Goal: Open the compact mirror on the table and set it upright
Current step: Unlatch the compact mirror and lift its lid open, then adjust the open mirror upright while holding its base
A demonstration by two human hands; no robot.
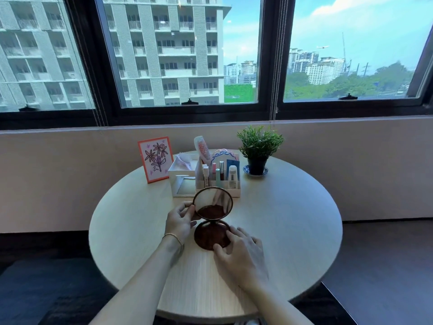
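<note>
A round dark brown compact mirror stands open near the middle of the round wooden table. Its lower half lies flat on the tabletop and its upper half is raised almost upright, showing a reflecting face. My left hand pinches the left rim of the raised half between thumb and fingers. My right hand rests with its fingertips on the right and front edge of the flat lower half, pressing it against the table.
Behind the mirror stand a white organizer with cosmetics and a comb, a white box, a pink framed flower drawing and a potted plant on a saucer. A wall and large windows lie beyond the table.
</note>
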